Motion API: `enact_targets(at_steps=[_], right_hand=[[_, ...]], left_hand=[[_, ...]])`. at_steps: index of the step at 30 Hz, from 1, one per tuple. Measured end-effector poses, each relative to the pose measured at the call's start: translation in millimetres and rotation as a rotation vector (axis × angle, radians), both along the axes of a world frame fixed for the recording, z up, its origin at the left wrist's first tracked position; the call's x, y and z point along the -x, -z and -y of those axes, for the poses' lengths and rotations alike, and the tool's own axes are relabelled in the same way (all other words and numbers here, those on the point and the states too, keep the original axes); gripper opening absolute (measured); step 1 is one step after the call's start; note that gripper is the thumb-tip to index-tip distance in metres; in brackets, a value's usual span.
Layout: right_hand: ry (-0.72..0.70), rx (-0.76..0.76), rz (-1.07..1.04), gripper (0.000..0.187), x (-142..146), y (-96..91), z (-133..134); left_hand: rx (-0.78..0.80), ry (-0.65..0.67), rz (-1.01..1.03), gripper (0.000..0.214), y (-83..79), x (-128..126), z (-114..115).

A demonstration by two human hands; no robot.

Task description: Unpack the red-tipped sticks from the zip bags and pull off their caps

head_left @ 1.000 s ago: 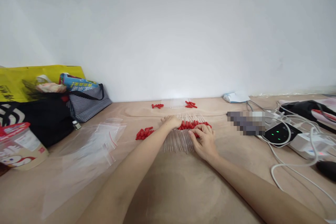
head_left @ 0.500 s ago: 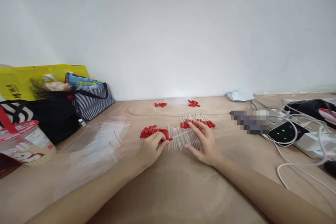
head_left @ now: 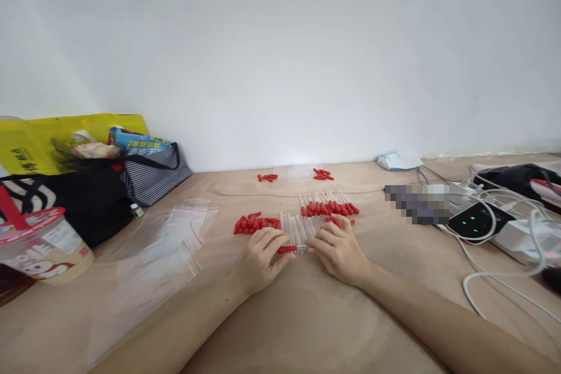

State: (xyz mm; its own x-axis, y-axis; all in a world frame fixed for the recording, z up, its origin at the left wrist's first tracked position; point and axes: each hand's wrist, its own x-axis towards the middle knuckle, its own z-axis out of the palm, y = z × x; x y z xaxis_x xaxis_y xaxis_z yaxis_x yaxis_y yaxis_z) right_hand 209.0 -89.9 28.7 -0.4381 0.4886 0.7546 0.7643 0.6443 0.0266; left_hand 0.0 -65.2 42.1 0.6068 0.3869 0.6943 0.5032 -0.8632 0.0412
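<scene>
On the tan table lies a row of clear thin tubes [head_left: 302, 227], with a pile of red caps [head_left: 256, 223] to their left and more red-capped tubes [head_left: 328, 208] behind. My left hand [head_left: 263, 257] pinches a red cap [head_left: 287, 249] at the near end of the row. My right hand [head_left: 335, 248] is curled and pinches one clear tube that points into that cap. Both hands rest on the table.
Clear zip bags [head_left: 175, 234] lie to the left, with a red-lidded cup [head_left: 41, 245], black and striped bags [head_left: 149, 175] and a yellow bag [head_left: 52, 134] beyond. Chargers and white cables [head_left: 486, 222] crowd the right. Small red cap groups [head_left: 322, 174] sit by the wall.
Both hands drew back from the far capped tubes to the near end of the row. My left hand picked up a red cap; my right hand took a tube and brought it to the cap.
</scene>
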Motion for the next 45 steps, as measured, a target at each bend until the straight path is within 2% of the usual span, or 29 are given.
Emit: enact_targets(at_steps=[4, 12, 30, 32, 35, 38, 42, 45], right_hand=[[-0.035, 0.016, 0.013, 0.017, 0, 0.2, 2], [-0.106, -0.096, -0.008, 0.013, -1, -2.9, 2], [-0.095, -0.07, -0.02, 0.013, -7, -1.7, 7], [-0.063, -0.051, -0.042, 0.015, -12, -1.2, 6], [0.063, -0.021, -0.138, 0.017, -21, 0.8, 3], [0.204, -0.009, -0.218, 0.018, -25, 2.9, -2], [0.306, 0.038, -0.234, 0.019, -20, 5.3, -8], [0.351, 0.045, -0.236, 0.017, -16, 7.0, -12]], left_hand=[[-0.015, 0.057, -0.087, 0.017, -1.2, -1, -2], [-0.097, 0.069, -0.026, 0.017, 2.8, -1, -3], [-0.127, 0.074, -0.069, 0.016, 0.8, 4, 2], [-0.093, 0.057, -0.047, 0.018, 1.1, 8, 1], [-0.032, 0.026, 0.066, 0.017, 0.7, 16, -3], [-0.009, -0.061, 0.181, 0.017, -1.1, 22, -9], [0.007, -0.348, 0.302, 0.026, -7.5, 33, -22], [0.175, -0.538, 0.351, 0.031, -14.1, 49, -35]])
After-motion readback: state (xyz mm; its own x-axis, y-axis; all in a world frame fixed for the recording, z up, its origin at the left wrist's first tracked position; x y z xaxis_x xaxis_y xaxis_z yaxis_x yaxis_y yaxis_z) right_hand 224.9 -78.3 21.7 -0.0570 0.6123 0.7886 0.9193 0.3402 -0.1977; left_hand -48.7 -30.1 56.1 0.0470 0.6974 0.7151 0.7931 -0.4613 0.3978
